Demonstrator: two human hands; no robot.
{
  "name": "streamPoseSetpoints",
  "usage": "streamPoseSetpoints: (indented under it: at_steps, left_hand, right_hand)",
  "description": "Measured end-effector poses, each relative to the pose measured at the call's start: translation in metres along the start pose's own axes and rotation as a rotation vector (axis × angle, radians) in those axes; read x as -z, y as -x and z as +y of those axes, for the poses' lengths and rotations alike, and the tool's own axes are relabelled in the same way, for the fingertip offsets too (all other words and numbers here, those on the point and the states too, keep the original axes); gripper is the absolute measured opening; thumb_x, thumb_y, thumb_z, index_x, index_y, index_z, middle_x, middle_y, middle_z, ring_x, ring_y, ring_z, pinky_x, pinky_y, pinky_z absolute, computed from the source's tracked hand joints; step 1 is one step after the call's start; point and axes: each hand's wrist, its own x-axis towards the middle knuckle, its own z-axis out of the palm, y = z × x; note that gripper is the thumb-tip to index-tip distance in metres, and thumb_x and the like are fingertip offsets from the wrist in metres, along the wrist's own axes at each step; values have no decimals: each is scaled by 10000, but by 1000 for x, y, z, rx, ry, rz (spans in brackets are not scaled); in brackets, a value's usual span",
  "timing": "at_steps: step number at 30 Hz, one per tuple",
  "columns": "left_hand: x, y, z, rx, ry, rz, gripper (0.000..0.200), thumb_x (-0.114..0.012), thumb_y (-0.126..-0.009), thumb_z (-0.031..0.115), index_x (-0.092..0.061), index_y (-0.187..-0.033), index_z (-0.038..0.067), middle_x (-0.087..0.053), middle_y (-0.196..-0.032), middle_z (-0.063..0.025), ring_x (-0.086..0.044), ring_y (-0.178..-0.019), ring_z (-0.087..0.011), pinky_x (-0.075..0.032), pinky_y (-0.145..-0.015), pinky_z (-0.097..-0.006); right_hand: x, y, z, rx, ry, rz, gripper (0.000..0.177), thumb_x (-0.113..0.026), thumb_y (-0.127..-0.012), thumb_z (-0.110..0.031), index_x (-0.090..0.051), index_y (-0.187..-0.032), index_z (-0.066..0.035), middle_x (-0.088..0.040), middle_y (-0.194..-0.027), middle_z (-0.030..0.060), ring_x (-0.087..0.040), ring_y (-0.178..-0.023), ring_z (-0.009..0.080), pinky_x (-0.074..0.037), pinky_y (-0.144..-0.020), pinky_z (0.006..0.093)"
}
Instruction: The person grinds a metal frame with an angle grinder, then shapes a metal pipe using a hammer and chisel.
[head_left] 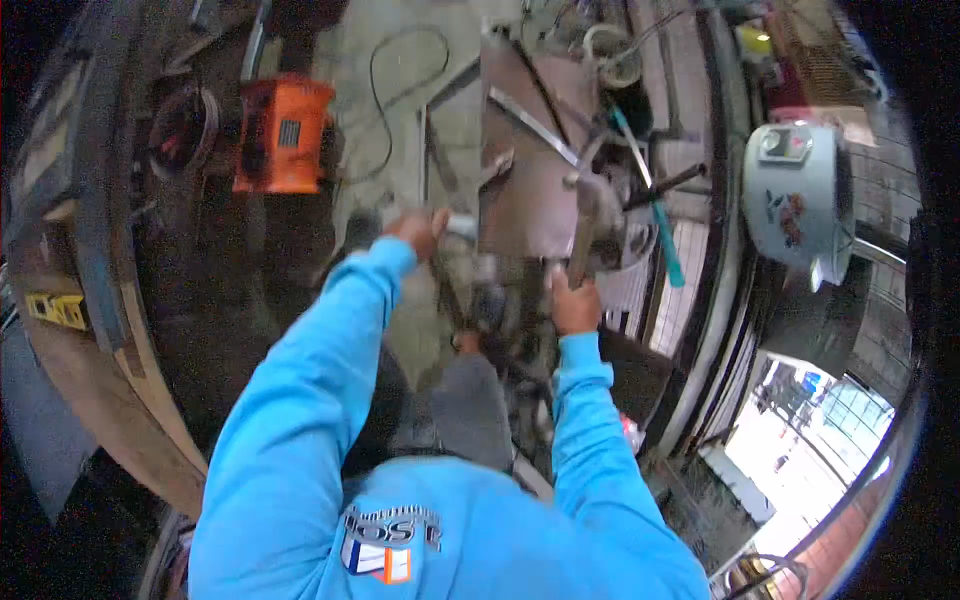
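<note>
We've got: shirt [500, 530] light blue | logo [398, 566] orange, white, dark blue | hammer handle [581, 238] brown | boxy housing [285, 135] orange | long bar [662, 225] teal, part white | trousers [465, 405] grey

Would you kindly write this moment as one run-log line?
left hand: at pale piece, grip blurred | right hand: holding hammer | orange box: upper left of view

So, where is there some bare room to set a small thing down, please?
The pale floor looks free between the orange machine and the dark cable. The brown sheet also shows a bare patch, left of the hammer. Right of the hammer, around the teal bar, it is crowded.
</note>
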Motion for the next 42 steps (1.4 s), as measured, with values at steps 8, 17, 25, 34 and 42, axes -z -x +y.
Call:
streamPoseSetpoints:
  at_steps: [8, 17, 25, 34, 42]
  left_hand:
    - [1, 72, 1, -206, 30, 246, 592, -366, -963, 558, -622, -1014, 27, -614, -863, -227, -613, -833, -371, -474, -759, -461]
    - [-4, 243, 25, -722, 462, 69, 540, -467, -952, 511, -605, -1106, 12, -581, -756, -89, -582, -758, -206, -453, -674, -394]
    - [10, 284, 69, -1160, 290, 265, 390, -524, -947, 373, -570, -1096, 16, -593, -945, -147, -602, -889, -295, -481, -787, -371]
    - [-21, 303, 86, -1118, 689, 74, 302, -610, -893, 289, -596, -1053, 33, -605, -995, -149, -613, -921, -308, -491, -806, -375]
    - [-23, 332, 116, -861, 1190, -248, 307, -693, -823, 229, -626, -1077, 70, -634, -1041, -126, -626, -978, -285, -497, -841, -373]
  right_hand:
    - [-30, -52, 29, 239, 441, 193, 692, -620, -805, -573, -545, -1209, -17, -594, -1160, 271, -579, -1060, 400, -461, -900, 466]
    - [154, 137, -83, 815, -889, -324, 393, -691, -877, -288, -592, -1168, -42, -658, -1002, 128, -645, -893, 235, -507, -785, 337]
    - [240, 212, -73, 1547, -675, -253, 473, -742, -803, -90, -547, -1229, -28, -656, -1073, 139, -618, -977, 280, -483, -856, 377]
    - [259, 238, -60, 1531, -808, -129, 421, -859, -687, -161, -524, -924, -70, -638, -915, 117, -645, -845, 247, -525, -723, 353]
    - [263, 232, -52, 1462, -808, -100, 398, -829, -724, -175, -536, -976, -78, -620, -871, 99, -637, -784, 262, -523, -684, 365]
